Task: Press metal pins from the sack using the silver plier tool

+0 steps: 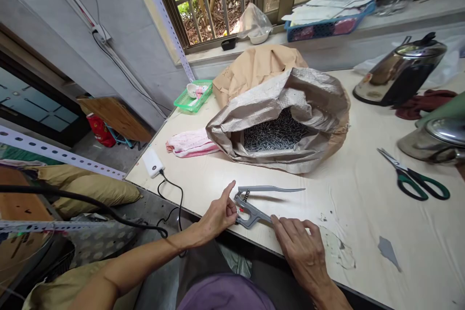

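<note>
A grey hand tool with two long handles and a coil spring, like spring-loaded pliers (254, 212), lies at the table's front edge. Its handles stand apart, and a small red spot shows near its head. My right hand (303, 247) is closed on the end of the lower handle. At the tool's head is my left hand (220, 213), index finger stretched out and the other fingers curled in a pinch. Whatever those fingertips hold is hidden. Behind the tool, an open woven sack (232, 133) holds a heap of small dark metal pieces (274, 133).
Scissors (412, 174) with green-black handles lie at right, near a metal kettle (403, 68) and a steel pot (436, 140). A white power bank (152, 162) with a black cable, a pink-white cloth (192, 143) and a green basket (192, 99) are at left.
</note>
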Demonstrator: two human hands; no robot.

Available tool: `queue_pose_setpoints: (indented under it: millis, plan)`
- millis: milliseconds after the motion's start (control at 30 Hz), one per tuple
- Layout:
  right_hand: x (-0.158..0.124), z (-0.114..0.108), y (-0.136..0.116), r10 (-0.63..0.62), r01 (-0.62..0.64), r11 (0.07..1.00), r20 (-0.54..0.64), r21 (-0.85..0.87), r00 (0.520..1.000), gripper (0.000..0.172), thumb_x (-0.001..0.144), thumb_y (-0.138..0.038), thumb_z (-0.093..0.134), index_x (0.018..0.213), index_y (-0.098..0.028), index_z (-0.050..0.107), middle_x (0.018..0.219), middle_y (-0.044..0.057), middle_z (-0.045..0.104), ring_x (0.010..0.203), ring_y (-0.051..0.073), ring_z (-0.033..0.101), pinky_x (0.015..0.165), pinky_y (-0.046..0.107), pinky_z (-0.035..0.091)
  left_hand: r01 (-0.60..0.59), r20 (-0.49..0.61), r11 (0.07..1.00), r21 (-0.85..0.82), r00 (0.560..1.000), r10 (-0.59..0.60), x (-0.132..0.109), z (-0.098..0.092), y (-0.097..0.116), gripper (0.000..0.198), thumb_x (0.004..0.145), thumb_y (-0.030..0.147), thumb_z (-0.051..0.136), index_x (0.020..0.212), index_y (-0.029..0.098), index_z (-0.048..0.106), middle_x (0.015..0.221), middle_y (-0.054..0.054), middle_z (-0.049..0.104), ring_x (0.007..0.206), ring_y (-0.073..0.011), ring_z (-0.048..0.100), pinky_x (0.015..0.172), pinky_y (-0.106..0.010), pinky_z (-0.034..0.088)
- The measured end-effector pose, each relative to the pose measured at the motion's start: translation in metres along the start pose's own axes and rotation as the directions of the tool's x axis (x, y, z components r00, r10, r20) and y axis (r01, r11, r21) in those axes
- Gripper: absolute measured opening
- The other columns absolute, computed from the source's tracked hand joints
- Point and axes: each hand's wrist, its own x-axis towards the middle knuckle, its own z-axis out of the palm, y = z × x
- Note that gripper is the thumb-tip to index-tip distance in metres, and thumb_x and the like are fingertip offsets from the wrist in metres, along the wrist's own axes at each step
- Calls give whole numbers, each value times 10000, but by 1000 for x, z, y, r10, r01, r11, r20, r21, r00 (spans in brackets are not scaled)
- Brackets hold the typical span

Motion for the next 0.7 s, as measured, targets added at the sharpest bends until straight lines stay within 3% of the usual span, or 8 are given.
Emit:
queue_pose_setpoints:
  millis: [167, 500, 600, 700]
  plan:
    - [2, -1, -1, -15, 15, 1000, -4, -27, 1000, 295, 883, -67, 401, 1069, -171, 605, 826, 43, 661, 798, 146, 522, 799, 342, 327, -11, 22, 1000, 12, 1000, 10, 3, 2, -1, 982, 645, 20, 541, 1465, 216, 38, 660, 96, 529, 512, -51, 443, 514, -160, 365]
    - [-8, 2, 0, -2, 2, 999, 0, 37, 1000, 392, 878, -70, 398, 1211, -218, 542, 884, 38, 676, 885, 144, 564, 829, 342, 327, 33, -5, 999, 7, 999, -33, 5, 9, 1, 979, 655, 29, 534, 1467, 209, 19, 604, 111, 492, 495, -62, 439, 498, -161, 354]
    - [-5, -1, -1, -1, 1, 1000, 18, -4, 1000, 351, 883, -70, 395, 1157, -208, 566, 815, 27, 661, 835, 140, 547, 820, 340, 318, 43, -74, 999, -2, 996, -43, 3, 14, -1, 921, 659, 48, 549, 1456, 206, 114, 619, 106, 510, 503, -64, 445, 516, -168, 376]
    - [0, -2, -2, 7, -6, 999, 38, -32, 999, 282, 887, -69, 401, 1051, -183, 601, 722, 16, 624, 755, 139, 510, 803, 335, 308, 33, -253, 998, -50, 966, -44, -3, 20, -1, 663, 685, 106, 571, 1322, 165, 394, 651, 70, 544, 545, -74, 475, 564, -189, 418]
